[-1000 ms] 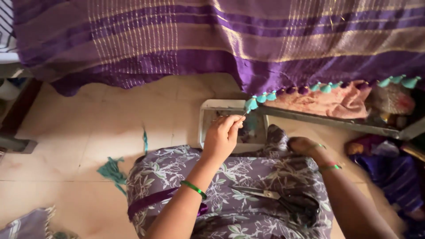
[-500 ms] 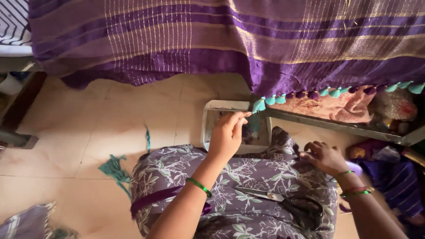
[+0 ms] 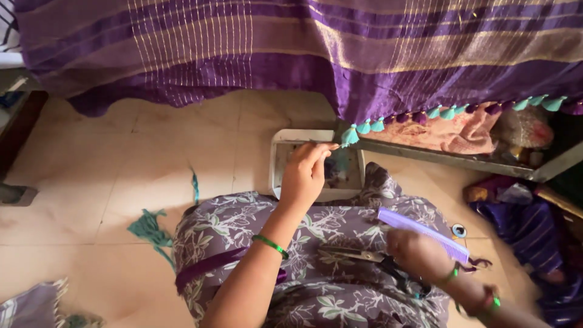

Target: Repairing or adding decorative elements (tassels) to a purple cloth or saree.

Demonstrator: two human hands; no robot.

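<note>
Landmark: a white rectangular tray (image 3: 276,164) sits on the tiled floor (image 3: 121,158), just beyond the knees of a seated person in a purple floral garment (image 3: 255,225).

Cloth: a purple striped fabric (image 3: 303,48) hangs above the tray, its lower edge trimmed with teal and purple tassels (image 3: 446,113) running off to the tray's right.

Left hand (image 3: 302,176): raised over the tray, fingertips pinched together on the end tassel (image 3: 349,136), which hangs just above the tray's far edge. The pinch seems meant to draw it taut and steady.

Right hand (image 3: 419,255): low on the lap, nearer than the tray and to its right, fingers closed around a lilac comb (image 3: 425,234). The comb's teeth point away from the body. The hand is blurred, so the exact grip is unclear.

Scissors (image 3: 358,255): lying loose on the lap just beside the right hand, within easy reach.

Thread scraps (image 3: 149,228): teal strands on the floor left of the tray.

Clutter: pink cloth (image 3: 449,133) on a low shelf right of the tray, under the tassels.
</note>
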